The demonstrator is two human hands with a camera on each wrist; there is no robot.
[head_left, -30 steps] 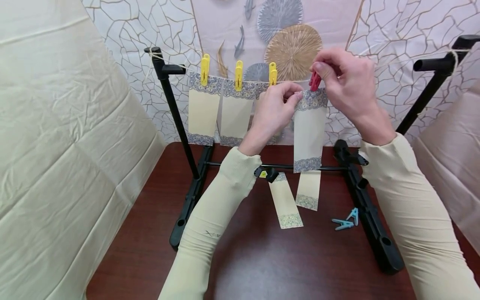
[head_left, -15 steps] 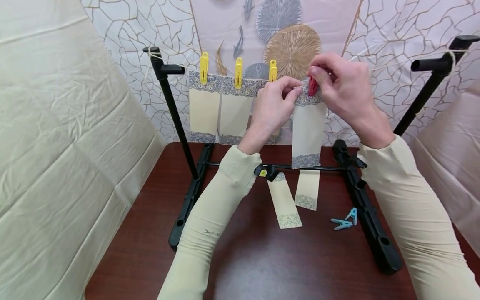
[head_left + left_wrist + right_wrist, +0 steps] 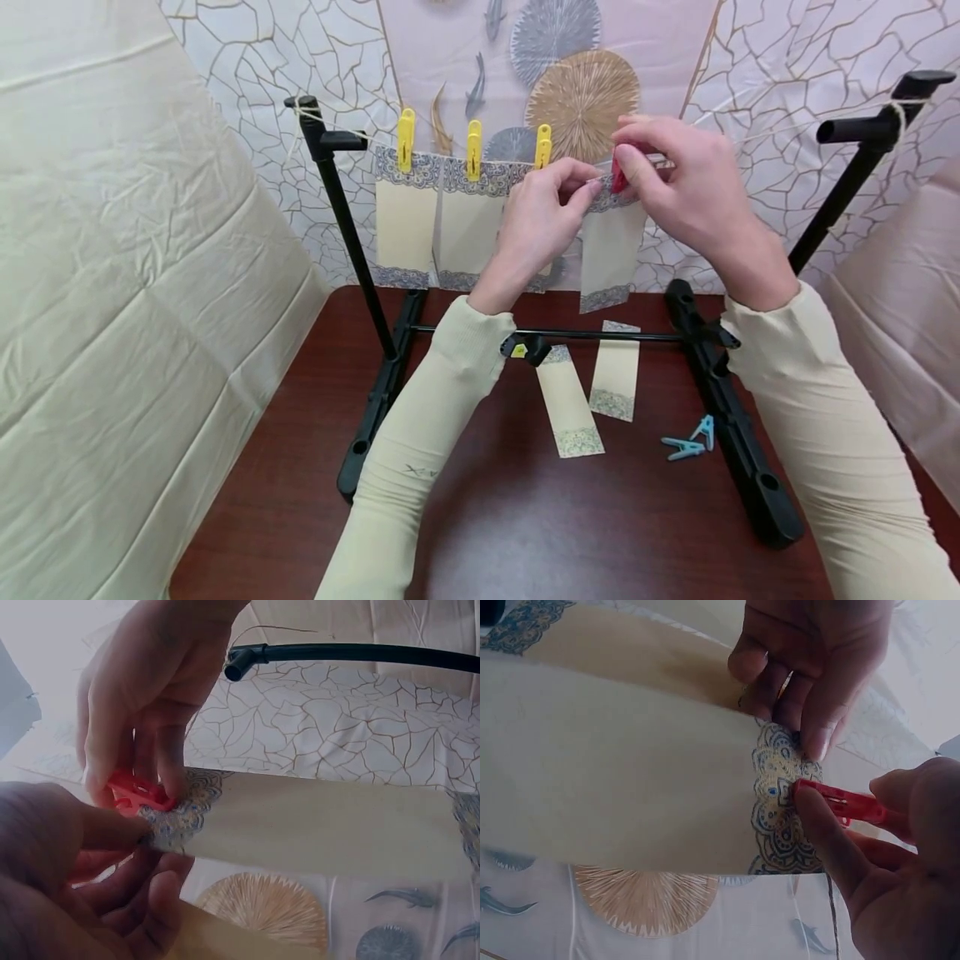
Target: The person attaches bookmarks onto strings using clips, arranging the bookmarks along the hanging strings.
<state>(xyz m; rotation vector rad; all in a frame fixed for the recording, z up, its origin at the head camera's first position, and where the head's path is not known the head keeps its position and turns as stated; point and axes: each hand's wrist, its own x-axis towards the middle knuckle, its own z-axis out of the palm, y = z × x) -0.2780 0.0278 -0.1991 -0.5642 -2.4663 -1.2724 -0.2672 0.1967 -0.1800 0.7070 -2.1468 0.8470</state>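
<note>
My left hand (image 3: 542, 208) pinches the top left corner of a cream paper card (image 3: 609, 250) with a blue lace-pattern border. In my right hand (image 3: 686, 187) is a red clothespin (image 3: 840, 801), held between thumb and fingers. Its tip lies over the card's patterned top edge in the right wrist view, and the string (image 3: 832, 915) shows at that edge. To the left, similar cards (image 3: 405, 225) hang from the line under yellow clothespins (image 3: 474, 150). The third hanging card is partly hidden behind my left hand.
Black stand posts (image 3: 341, 208) hold the string at both sides, joined by a low crossbar (image 3: 480, 332). Two narrow cards (image 3: 572, 404) and light blue clothespins (image 3: 684, 448) lie on the dark wooden table (image 3: 480, 533). A patterned cloth (image 3: 262, 125) hangs behind.
The red clothespin has come down over the card's top edge, with my right hand lower. The card's lower end has swung up and back, showing more of a narrow card on the table.
</note>
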